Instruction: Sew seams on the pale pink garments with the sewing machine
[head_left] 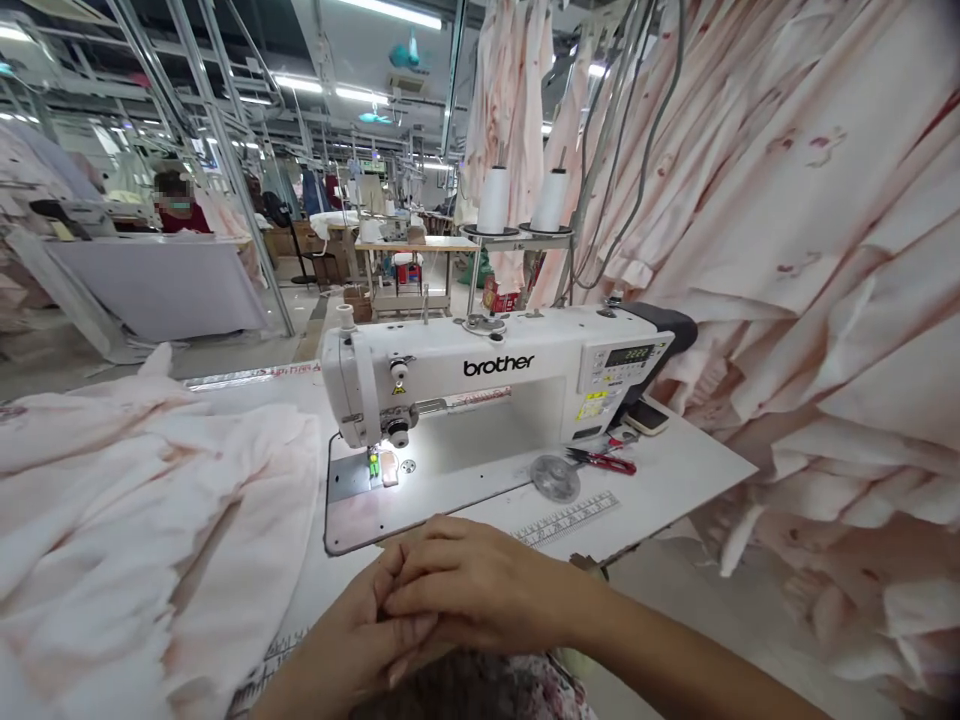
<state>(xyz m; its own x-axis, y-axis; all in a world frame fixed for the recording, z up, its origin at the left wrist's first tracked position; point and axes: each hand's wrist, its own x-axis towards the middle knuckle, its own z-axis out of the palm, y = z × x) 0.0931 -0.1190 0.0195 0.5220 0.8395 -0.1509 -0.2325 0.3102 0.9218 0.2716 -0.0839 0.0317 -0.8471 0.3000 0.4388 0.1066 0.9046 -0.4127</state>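
Observation:
My left hand [356, 630] and my right hand [480, 580] are folded together at the front edge of the sewing table. The right fingers curl over the left hand, and no tool or cloth shows in either. Just beyond them stands a white Brother sewing machine [442, 365], its lamp lighting the needle plate [352, 475]. Nothing lies under the presser foot [373, 462] that I can make out. Pale pink printed fabric [247, 500] is heaped left of the machine.
Red-handled thread snips [604, 460], a clear round disc [555, 478] and a phone [646, 417] lie at the right of the tabletop. Two white thread cones [493, 200] stand behind. Pink garments [810, 220] hang along the right. A person [178, 205] sits far left.

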